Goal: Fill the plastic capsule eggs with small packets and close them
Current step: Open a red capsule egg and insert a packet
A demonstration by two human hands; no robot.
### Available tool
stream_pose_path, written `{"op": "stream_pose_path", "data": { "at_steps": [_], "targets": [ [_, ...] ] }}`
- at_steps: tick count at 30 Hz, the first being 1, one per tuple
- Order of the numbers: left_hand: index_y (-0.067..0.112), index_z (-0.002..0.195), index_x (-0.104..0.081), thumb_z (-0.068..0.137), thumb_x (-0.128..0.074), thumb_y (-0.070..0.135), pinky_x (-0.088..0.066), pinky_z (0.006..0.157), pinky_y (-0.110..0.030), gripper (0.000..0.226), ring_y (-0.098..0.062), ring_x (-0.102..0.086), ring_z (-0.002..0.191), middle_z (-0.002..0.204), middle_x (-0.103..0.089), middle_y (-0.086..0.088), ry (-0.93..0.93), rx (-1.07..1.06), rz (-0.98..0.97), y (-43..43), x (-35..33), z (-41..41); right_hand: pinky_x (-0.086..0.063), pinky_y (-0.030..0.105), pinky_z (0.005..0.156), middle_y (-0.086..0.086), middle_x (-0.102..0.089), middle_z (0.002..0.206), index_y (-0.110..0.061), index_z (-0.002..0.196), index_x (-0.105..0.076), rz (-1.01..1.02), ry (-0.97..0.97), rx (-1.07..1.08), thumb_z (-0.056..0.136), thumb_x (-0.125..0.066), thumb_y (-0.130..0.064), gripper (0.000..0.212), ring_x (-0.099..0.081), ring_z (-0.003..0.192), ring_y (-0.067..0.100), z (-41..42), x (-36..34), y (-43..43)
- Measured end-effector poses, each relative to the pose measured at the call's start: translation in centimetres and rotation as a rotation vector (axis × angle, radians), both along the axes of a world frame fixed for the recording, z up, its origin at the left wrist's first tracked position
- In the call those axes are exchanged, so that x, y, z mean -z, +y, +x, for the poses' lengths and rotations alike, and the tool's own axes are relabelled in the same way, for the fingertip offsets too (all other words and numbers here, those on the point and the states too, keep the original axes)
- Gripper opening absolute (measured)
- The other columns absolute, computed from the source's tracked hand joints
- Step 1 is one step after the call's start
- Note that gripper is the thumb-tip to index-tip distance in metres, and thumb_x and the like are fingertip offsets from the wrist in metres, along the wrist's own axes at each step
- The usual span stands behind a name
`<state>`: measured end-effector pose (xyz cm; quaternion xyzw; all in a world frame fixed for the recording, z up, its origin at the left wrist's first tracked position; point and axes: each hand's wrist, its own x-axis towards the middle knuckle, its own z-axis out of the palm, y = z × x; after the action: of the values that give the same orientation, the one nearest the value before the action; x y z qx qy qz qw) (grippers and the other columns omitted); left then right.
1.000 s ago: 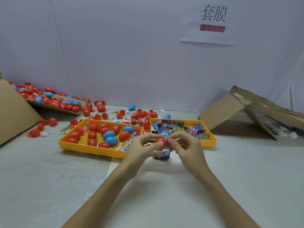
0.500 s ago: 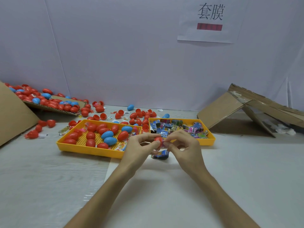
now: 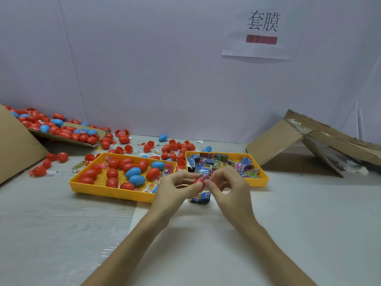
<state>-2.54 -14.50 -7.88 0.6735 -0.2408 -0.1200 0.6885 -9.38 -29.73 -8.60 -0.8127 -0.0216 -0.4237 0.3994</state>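
Head, L hand (image 3: 175, 190), R hand (image 3: 231, 188) pinch 1 egg (image 3: 199, 182), 2 trays (image 3: 111, 191) (image 3: 260, 182)

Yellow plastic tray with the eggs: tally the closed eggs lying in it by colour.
Red plastic capsule eggs: 10
Blue plastic capsule eggs: 3
Total: 13
One unclear red piece near the far-left corner of the yellow plastic tray is not counted.

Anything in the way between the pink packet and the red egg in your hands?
Nothing visible. The pink packet touches the red egg, both pinched between the left hand and right hand. A spare packet lies on the table beneath the hands.
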Motion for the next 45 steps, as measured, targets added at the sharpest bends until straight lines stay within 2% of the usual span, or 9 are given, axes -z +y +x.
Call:
{"op": "stream_pose_path", "data": {
  "at_steps": [3,5,8,19,25,28,37,42,45],
  "targets": [
    [0.012,0.103,-0.075,0.086,-0.078,0.014,-0.062,0.076,-0.029,0.017,-0.021,-0.076,0.09,0.091,-0.078,-0.006,0.087,0.011,-0.086,0.1,0.0,0.0,-0.053,0.023,0.062,-0.007,-0.062,0.09,-0.014,0.09,-0.069,-0.059,-0.004,-0.059,0.085,-0.078,-0.008,0.012,-0.064,0.08,0.012,-0.1,0.2,0.1],
    [0.011,0.102,-0.074,0.085,-0.078,0.015,-0.061,0.072,-0.026,0.018,-0.023,-0.076,0.09,0.092,-0.078,-0.008,0.155,0.009,-0.154,0.2,-0.2,0.0,-0.051,0.015,0.068,-0.005,-0.063,0.097,-0.014,0.101,-0.07,-0.096,-0.006,-0.095,0.083,-0.08,-0.009,0.021,-0.065,0.088,0.009,-0.2,0.2,0.3],
    [0.009,0.101,-0.072,0.075,-0.079,0.025,-0.06,0.068,-0.024,0.032,-0.024,-0.077,0.089,0.092,-0.078,-0.008,0.195,0.039,-0.177,0.2,-0.5,-0.1,-0.053,0.015,0.075,-0.005,-0.061,0.104,-0.015,0.11,-0.07,-0.157,-0.023,-0.096,0.08,-0.083,-0.009,0.034,-0.063,0.098,0.008,-0.2,0.2,0.3],
    [0.015,0.114,-0.068,0.077,-0.077,0.037,-0.062,0.072,-0.029,0.045,-0.028,-0.076,0.093,0.099,-0.078,-0.011,0.295,0.11,-0.191,0.1,-0.8,-0.1,-0.053,0.015,0.081,-0.001,-0.06,0.104,-0.007,0.104,-0.075,-0.242,-0.149,-0.017,0.078,-0.081,-0.002,0.027,-0.06,0.099,0.007,-0.3,0.0,0.4],
    [0.023,0.096,-0.081,0.076,-0.078,0.035,-0.06,0.07,-0.024,0.024,-0.027,-0.076,0.094,0.1,-0.078,-0.011,0.33,0.136,-0.181,0.4,-1.0,0.0,-0.045,0.009,0.085,0.003,-0.063,0.1,-0.006,0.098,-0.075,-0.274,-0.178,0.018,0.075,-0.084,-0.001,0.025,-0.057,0.1,0.0,-0.2,0.3,0.2],
    [0.019,0.103,-0.079,0.075,-0.079,0.036,-0.06,0.071,-0.025,0.033,-0.027,-0.076,0.096,0.102,-0.078,-0.012,0.339,0.151,-0.168,0.4,-1.0,0.0,-0.044,0.008,0.085,0.002,-0.062,0.098,-0.006,0.097,-0.075,-0.283,-0.184,0.024,0.075,-0.084,-0.001,0.024,-0.055,0.099,-0.003,-0.1,0.5,0.2],
    [0.011,0.115,-0.071,0.08,-0.079,0.028,-0.06,0.075,-0.026,0.04,-0.027,-0.074,0.103,0.111,-0.076,-0.014,0.462,0.222,-0.278,0.4,-0.9,0.0,-0.051,0.015,0.088,-0.001,-0.064,0.111,-0.012,0.122,-0.07,-0.214,-0.158,0.033,0.079,-0.081,-0.004,0.044,-0.062,0.105,0.005,-0.4,0.1,0.5],
    [0.018,0.096,-0.082,0.081,-0.078,0.026,-0.06,0.073,-0.027,0.017,-0.025,-0.074,0.102,0.111,-0.076,-0.014,0.515,0.233,-0.303,0.1,-0.8,0.0,-0.047,0.012,0.093,-0.005,-0.071,0.107,-0.009,0.108,-0.075,-0.216,-0.173,0.077,0.075,-0.085,-0.004,0.036,-0.062,0.106,-0.001,-0.6,-0.1,0.5],
    [0.022,0.1,-0.081,0.085,-0.074,0.028,-0.059,0.077,-0.026,0.017,-0.025,-0.073,0.105,0.113,-0.075,-0.014,0.5,0.255,-0.276,0.2,-0.8,-0.2,-0.047,0.009,0.089,-0.003,-0.071,0.1,-0.007,0.101,-0.076,-0.225,-0.165,0.095,0.072,-0.086,-0.002,0.031,-0.062,0.099,-0.001,-0.6,-0.1,0.4]
  ]
}}
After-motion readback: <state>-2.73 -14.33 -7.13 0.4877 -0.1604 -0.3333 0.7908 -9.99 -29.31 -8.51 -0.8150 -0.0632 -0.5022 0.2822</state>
